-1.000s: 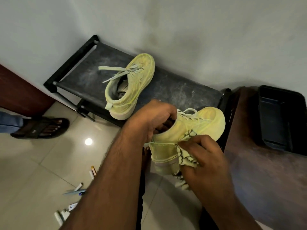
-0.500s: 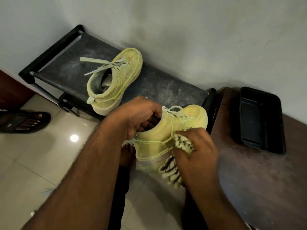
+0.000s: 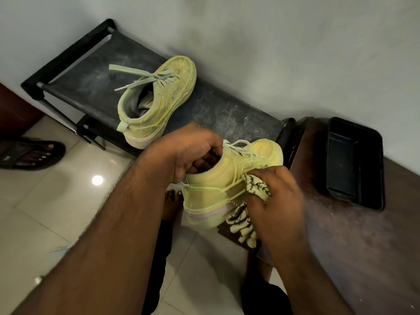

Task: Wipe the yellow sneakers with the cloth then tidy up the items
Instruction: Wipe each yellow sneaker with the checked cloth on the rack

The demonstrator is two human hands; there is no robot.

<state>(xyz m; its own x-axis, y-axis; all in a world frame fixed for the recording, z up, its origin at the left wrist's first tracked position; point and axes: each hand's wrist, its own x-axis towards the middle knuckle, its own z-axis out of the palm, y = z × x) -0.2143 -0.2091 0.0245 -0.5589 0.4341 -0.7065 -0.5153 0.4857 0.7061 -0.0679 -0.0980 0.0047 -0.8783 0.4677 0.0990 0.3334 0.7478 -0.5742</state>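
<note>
My left hand [image 3: 188,153] grips one yellow sneaker [image 3: 229,178] by its collar, fingers hooked inside the opening, and holds it in the air in front of me, toe pointing away. My right hand [image 3: 275,198] holds a pale cloth with black markings [image 3: 256,186] pressed against the sneaker's right side; the cloth's loose end hangs below near the sole. The second yellow sneaker [image 3: 156,103] stands on the dusty black shoe rack [image 3: 218,110] against the wall, laces loose.
A brown wooden surface [image 3: 352,246] lies to the right with a black plastic tray [image 3: 354,162] on it. Another person's foot in a black sandal [image 3: 31,153] stands on the tiled floor at left. My own bare foot [image 3: 170,205] shows below the sneaker.
My right hand with the cloth has slid along the sneaker's side, from near the heel towards the middle. The left hand keeps its grip on the collar. The camera view shifted.
</note>
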